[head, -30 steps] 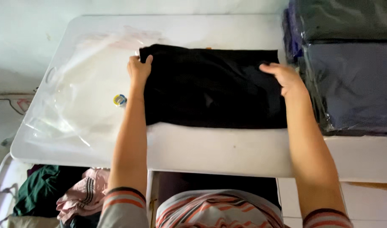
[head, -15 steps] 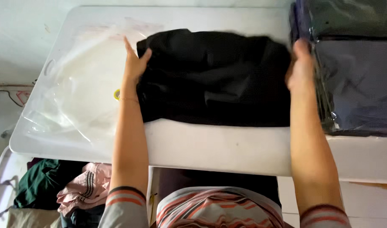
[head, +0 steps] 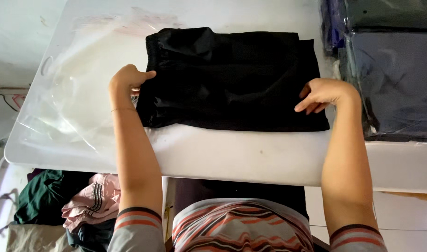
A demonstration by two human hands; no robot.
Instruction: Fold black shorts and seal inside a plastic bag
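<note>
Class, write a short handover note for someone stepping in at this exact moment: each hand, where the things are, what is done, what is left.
Left hand: gripping the left edge of the folded black garment.
Right hand: fingers resting on its right edge.
Garment lies flat on the white table, folded into a rectangle.
Clear plastic bag lies empty to its left; bagged garments stacked at right.
Loose clothes sit below the table, left.
Done: folding, by the look of it.
Left: the garment is not yet in a bag.
</note>
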